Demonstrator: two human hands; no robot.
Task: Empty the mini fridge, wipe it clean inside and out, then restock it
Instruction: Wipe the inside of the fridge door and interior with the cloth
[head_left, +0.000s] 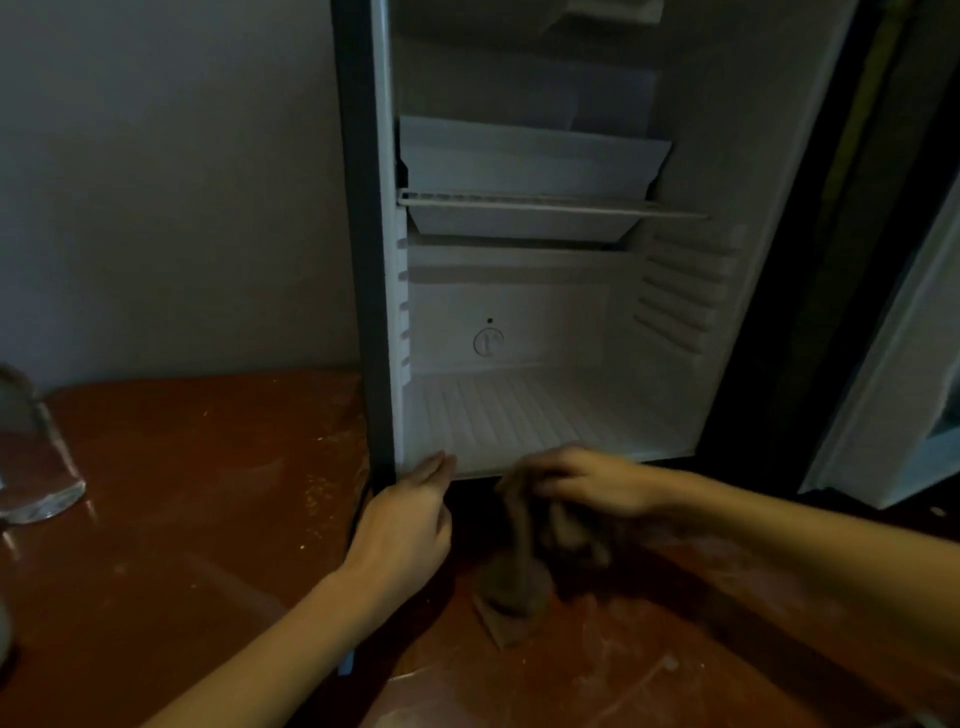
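Observation:
The mini fridge (670, 322) stands open on a red-brown surface, its white inside holding no food or drink. A wire shelf (545, 203) carries a white tray (524, 161) near the top. My left hand (405, 525) rests against the fridge's lower left front corner, fingers together and holding nothing. My right hand (582, 480) is at the front lip of the fridge floor, gripping a brown cloth (524, 566) that hangs down to the surface. The hand and cloth are blurred.
The fridge door (893, 374) is swung open at the right. A clear glass bottle (31, 457) lies on the red-brown surface (182, 493) at the far left. A grey wall rises behind it.

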